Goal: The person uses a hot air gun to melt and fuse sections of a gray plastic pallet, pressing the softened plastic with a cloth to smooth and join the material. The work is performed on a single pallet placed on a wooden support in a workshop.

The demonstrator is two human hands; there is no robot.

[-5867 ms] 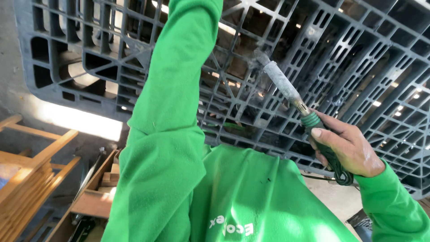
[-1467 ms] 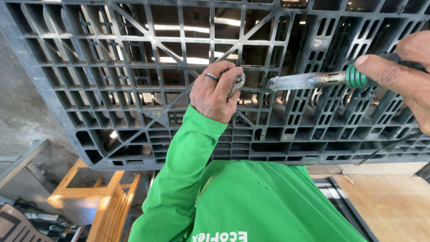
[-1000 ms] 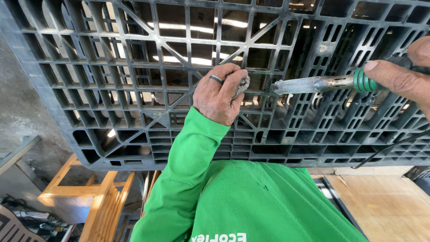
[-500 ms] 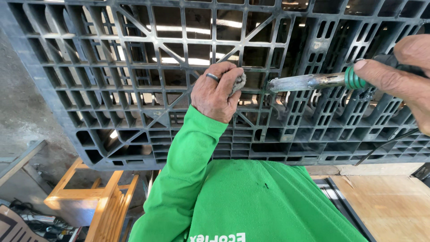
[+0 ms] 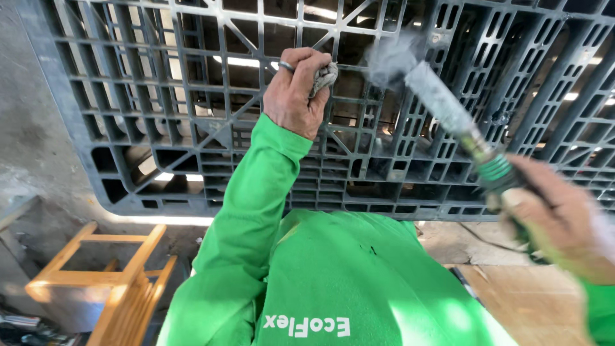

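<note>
Head view shows the left hand [image 5: 296,90] closed around a small grey rag [image 5: 324,75], pressed to the ribs of a dark plastic pallet [image 5: 192,128] standing upright ahead. The right hand [image 5: 557,221] grips the green handle of a metal-barrelled heat tool [image 5: 448,112], its tip near the grid. Judging by its ribbing, the pallet is stiff and bulky, best held by its edges; the tool only by its handle.

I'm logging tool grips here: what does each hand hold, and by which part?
The left hand clutches a bunched grey rag against the grey plastic pallet. The right hand grips a metal-barrelled tool by its green handle end.
</note>
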